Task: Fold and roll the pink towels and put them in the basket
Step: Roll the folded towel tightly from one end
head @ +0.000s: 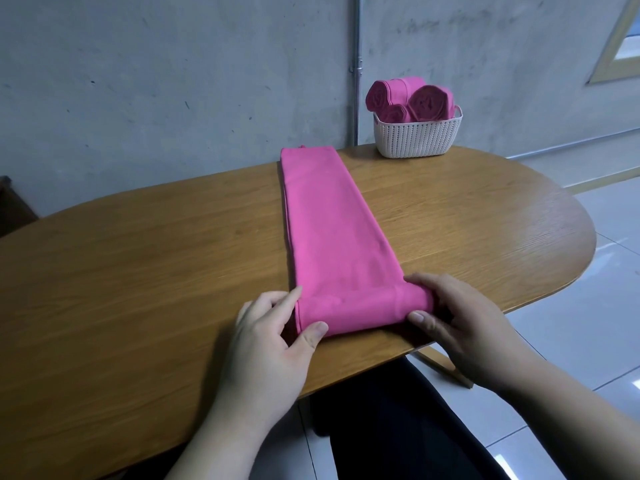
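A pink towel [332, 223], folded into a long narrow strip, lies across the wooden table [138, 271] and reaches from its near edge to its far edge. The strip's near end is turned over into a small roll. My left hand [273, 334] pinches the roll's left end between thumb and fingers. My right hand [453, 323] pinches its right end the same way. A white woven basket [415, 140] stands at the table's far edge, holding three rolled pink towels [405, 98].
A grey concrete wall with a vertical pipe [356, 71] runs behind the table. The table's rounded right end drops to a pale tiled floor [571, 341]. My dark-clothed lap shows below the near edge.
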Demonstrator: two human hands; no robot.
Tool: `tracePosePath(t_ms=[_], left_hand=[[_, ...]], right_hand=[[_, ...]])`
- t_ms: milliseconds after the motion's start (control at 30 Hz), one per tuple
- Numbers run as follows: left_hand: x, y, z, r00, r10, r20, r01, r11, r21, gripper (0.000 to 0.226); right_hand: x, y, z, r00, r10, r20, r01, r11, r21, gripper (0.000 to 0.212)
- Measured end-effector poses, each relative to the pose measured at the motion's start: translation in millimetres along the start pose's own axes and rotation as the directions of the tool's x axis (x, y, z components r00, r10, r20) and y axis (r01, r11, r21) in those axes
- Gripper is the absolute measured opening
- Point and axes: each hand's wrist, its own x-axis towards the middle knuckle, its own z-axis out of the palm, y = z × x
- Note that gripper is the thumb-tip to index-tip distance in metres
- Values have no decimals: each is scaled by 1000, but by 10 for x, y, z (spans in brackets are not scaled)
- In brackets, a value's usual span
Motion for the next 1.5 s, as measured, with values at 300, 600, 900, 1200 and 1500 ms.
tracePosePath(t_ms=[300,600,900,1200,1500], left_hand=[[-26,13,-16,999,-36,27,37,999,-26,51],[-36,27,-39,1000,1,25,-2,1000,11,61],[-35,27,-32,994,-80,69,84,995,-50,57],[-6,33,-24,996,2,89,-1,1000,-11,66],[-14,2,2,996,-33,86,36,999,-27,66]], right_hand=[[21,-13,-25,998,51,28,-52,999,14,76],[6,-37,-9,993,118,6,-118,988,102,53],[35,-27,-32,1000,21,-18,-21,999,34,62],[5,-13,-73,999,-33,10,33,998,49,64],[21,-4,-69,1000,19,-3,-19,992,123,58]])
